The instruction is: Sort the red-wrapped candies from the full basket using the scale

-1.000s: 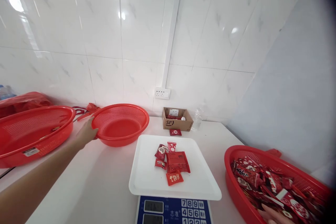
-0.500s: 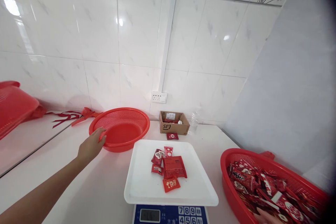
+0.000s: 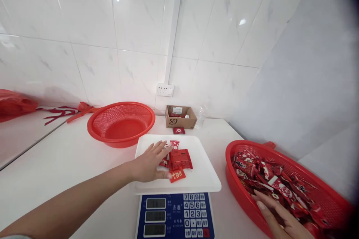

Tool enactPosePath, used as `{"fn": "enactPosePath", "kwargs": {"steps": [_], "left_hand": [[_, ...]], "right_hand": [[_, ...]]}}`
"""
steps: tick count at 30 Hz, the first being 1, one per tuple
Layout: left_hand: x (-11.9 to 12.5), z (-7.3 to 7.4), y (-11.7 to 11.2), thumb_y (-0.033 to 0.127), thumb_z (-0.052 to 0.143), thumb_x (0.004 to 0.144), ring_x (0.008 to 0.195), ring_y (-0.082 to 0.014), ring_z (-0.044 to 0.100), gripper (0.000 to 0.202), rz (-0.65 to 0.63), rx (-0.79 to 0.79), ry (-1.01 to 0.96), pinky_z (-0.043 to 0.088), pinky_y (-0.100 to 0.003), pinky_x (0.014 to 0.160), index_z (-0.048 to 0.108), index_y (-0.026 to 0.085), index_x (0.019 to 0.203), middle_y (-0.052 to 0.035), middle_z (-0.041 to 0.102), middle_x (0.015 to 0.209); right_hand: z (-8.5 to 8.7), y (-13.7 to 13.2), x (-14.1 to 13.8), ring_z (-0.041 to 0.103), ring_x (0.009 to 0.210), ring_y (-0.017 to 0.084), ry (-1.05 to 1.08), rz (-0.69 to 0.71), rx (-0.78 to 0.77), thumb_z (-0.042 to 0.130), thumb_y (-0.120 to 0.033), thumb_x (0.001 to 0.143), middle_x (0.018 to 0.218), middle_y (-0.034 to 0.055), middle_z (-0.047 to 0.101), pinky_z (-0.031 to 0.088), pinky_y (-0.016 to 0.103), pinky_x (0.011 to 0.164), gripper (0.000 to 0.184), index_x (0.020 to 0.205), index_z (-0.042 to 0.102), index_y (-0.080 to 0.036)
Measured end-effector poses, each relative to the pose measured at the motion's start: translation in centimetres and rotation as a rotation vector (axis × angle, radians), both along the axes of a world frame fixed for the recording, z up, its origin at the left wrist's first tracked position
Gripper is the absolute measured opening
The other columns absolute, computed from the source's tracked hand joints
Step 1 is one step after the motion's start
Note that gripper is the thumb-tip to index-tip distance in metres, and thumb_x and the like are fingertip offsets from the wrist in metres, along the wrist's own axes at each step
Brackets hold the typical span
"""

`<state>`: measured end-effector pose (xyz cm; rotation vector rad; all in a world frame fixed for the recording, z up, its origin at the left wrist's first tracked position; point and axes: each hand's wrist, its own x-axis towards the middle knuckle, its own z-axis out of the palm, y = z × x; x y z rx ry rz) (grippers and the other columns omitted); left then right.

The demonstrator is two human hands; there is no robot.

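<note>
we hold our left hand over the white weighing pan of the blue digital scale, fingers spread above the small red snack packets; we cannot tell whether they touch. the largest square packet lies just right of our fingertips. our right hand is at the red plastic basket of wrapped snacks, fingers extended; we cannot tell whether they grip one. a round red colander and a cardboard box stand beyond the pan.
</note>
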<state>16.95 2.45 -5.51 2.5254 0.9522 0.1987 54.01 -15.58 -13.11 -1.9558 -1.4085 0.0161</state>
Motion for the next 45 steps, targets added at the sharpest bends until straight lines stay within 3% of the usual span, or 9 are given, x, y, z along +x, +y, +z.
{"fn": "enactPosePath", "kwargs": {"steps": [5,9,14,20,25,34,37,41,45], "left_hand": [[2.1,-1.3,0.1,0.069,0.055,0.071,0.139,-0.0372,0.001,0.096,-0.066,-0.045,0.015,0.012,-0.061,0.108,0.014,0.026,0.146,-0.0158,0.012,0.154],[2.7,-2.0,0.3,0.044,0.059,0.079,0.136,-0.0316,0.027,0.08,-0.075,-0.028,-0.071,0.032,-0.047,0.105,0.018,0.025,0.146,-0.0139,0.031,0.148],[3.0,-1.5,0.5,0.016,0.05,0.077,0.113,-0.0273,0.056,0.072,0.006,-0.02,-0.117,0.045,-0.039,0.091,0.024,0.023,0.144,-0.012,0.055,0.127],[2.6,-1.0,0.6,0.011,0.04,0.083,0.102,-0.0193,0.062,0.056,0.12,0.005,-0.208,0.048,-0.033,0.087,0.035,0.027,0.137,-0.0033,0.067,0.11],[1.1,0.3,2.2,0.019,0.04,0.089,0.094,-0.0166,0.064,0.032,0.287,0.117,-0.284,0.049,-0.027,0.081,0.051,0.02,0.119,-0.0049,0.068,0.105],[-3.7,2.4,7.6,0.017,0.037,0.089,0.113,-0.0303,0.051,0.034,0.551,0.327,-0.19,0.046,-0.041,0.085,0.052,0.016,0.12,-0.0136,0.058,0.121],[-3.2,1.6,6.8,0.022,0.042,0.089,0.13,-0.0326,0.033,0.042,0.484,0.323,-0.146,0.037,-0.046,0.098,0.044,0.014,0.13,-0.0155,0.038,0.142],[-1.7,0.1,3.7,0.028,0.052,0.085,0.131,-0.0255,0.036,0.044,0.247,0.195,-0.043,0.03,-0.038,0.107,0.048,0.018,0.128,-0.0102,0.044,0.14],[-0.8,-0.8,1.1,0.04,0.05,0.086,0.133,-0.0288,0.033,0.055,0.125,0.028,0.049,0.032,-0.043,0.105,0.04,0.02,0.136,-0.0138,0.036,0.146]], "right_hand": [[1.9,0.9,-4.5,0.064,0.096,0.025,-0.151,-0.048,0.153,0.046,-0.049,0.084,0.106,0.0089,0.068,0.055,0.036,0.079,0.041,0.103,0.066,-0.019],[2.8,3.1,-10.0,0.058,0.106,0.026,-0.218,0.24,0.224,0.045,-0.039,0.089,0.112,0.011,0.063,0.049,0.043,0.09,0.031,0.103,0.065,-0.02],[4.7,6.9,-14.1,0.037,0.129,0.026,-0.221,0.518,-0.007,0.041,-0.033,0.092,0.136,0.0131,0.046,0.036,0.045,0.105,0.039,0.124,0.055,-0.016],[5.8,10.3,-15.3,0.028,0.134,0.028,-0.26,0.585,-0.303,0.048,-0.018,0.086,0.143,0.011,0.038,0.029,0.044,0.109,0.049,0.135,0.045,-0.016],[5.2,10.9,-15.6,0.044,0.12,0.026,-0.283,0.559,-0.28,0.045,-0.018,0.088,0.132,0.0107,0.05,0.037,0.04,0.102,0.045,0.133,0.048,-0.014],[5.2,10.6,-15.3,0.049,0.11,0.025,-0.275,0.491,-0.281,0.046,-0.027,0.089,0.123,0.0083,0.055,0.041,0.035,0.094,0.04,0.128,0.052,-0.017],[5.0,10.7,-15.4,0.048,0.112,0.024,-0.281,0.481,-0.292,0.048,-0.028,0.088,0.126,0.0074,0.054,0.039,0.033,0.095,0.042,0.129,0.051,-0.017],[4.9,11.1,-15.3,0.05,0.108,0.024,-0.3,0.433,-0.301,0.047,-0.028,0.088,0.124,0.0086,0.055,0.04,0.035,0.092,0.042,0.129,0.052,-0.017],[4.8,11.4,-14.9,0.05,0.107,0.027,-0.321,0.354,-0.31,0.045,-0.029,0.089,0.122,0.0112,0.056,0.041,0.037,0.089,0.042,0.128,0.052,-0.015]]}}
